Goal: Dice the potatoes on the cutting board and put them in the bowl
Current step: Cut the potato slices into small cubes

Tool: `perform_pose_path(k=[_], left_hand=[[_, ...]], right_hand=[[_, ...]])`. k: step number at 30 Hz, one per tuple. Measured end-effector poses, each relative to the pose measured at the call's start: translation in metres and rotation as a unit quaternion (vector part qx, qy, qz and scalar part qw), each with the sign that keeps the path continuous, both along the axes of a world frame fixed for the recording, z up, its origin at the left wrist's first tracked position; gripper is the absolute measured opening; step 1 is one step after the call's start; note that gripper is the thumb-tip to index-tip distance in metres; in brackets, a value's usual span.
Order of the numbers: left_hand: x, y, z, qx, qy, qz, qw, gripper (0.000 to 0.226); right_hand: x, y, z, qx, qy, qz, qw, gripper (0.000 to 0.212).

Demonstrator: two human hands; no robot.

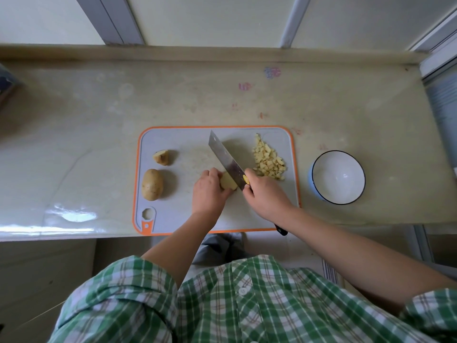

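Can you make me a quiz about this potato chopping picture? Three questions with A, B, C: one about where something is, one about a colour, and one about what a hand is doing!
1. Where is the bowl?
A. On the counter, right of the cutting board
B. On top of the cutting board
C. On the floor

2. What colour is the cutting board's rim?
A. Green
B. Orange
C. Black

3. What is the right hand doing?
A. Lying flat and open
B. Gripping the knife
C. Lifting the bowl

Answers:
1 A: the bowl stands on the counter just past the board's right edge.
2 B: an orange band runs all around the grey board.
3 B: its fingers wrap the handle, and the blade meets the potato piece that the left hand holds.
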State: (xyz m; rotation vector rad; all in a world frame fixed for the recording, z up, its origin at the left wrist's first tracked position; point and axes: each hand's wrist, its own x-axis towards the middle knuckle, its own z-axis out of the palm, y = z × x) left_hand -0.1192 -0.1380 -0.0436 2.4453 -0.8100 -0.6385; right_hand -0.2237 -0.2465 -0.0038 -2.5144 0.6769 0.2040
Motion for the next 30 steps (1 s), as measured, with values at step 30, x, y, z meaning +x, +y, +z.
perform_pose_path(k=[30], left_hand=[[0.001,-0.001,0.006,-0.009,0.083,0.138,0.987,0.010]], right_hand=[[-0.001,0.007,-0.007,-0.001,0.011,0.014,1.000,0.014]])
